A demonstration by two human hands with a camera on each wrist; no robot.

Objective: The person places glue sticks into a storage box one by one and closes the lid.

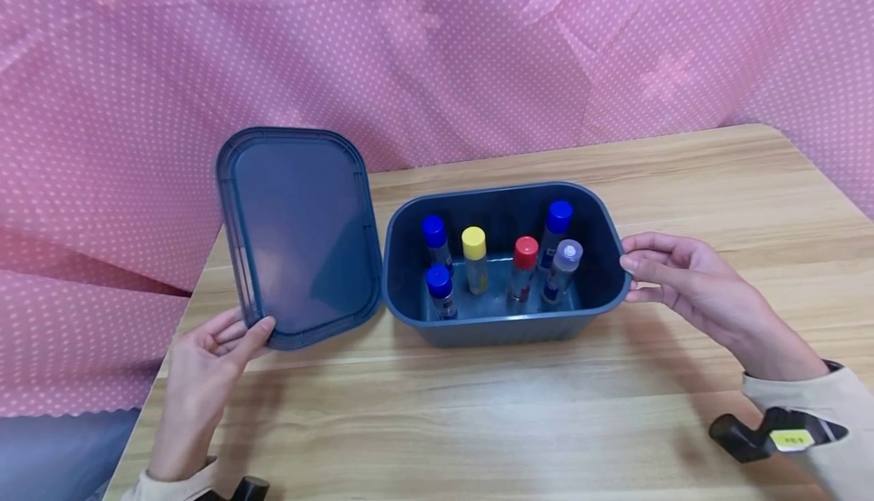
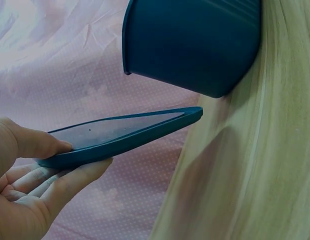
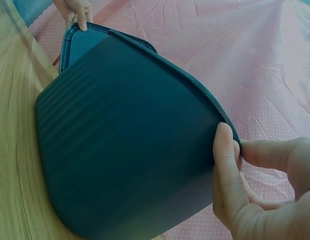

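Observation:
My left hand (image 1: 205, 368) pinches the near-left corner of a dark blue lid (image 1: 300, 220), thumb on its face and fingers beneath. In the left wrist view the lid (image 2: 130, 137) is held above the table, apart from the box there. My right hand (image 1: 696, 285) grips the right end rim of a dark blue box (image 1: 508, 332) between thumb and fingers. Inside stand several clear tubes like glue sticks: ones with blue caps (image 1: 438, 281), one with a yellow cap (image 1: 474, 243), one with a red cap (image 1: 525, 253), one with a pale translucent cap (image 1: 568, 254).
The wooden table (image 1: 478, 425) extends under the box and in front of it. A pink dotted cloth (image 1: 437, 53) hangs behind the table and along its left side. Black wrist devices (image 1: 751, 436) are strapped over the sleeves.

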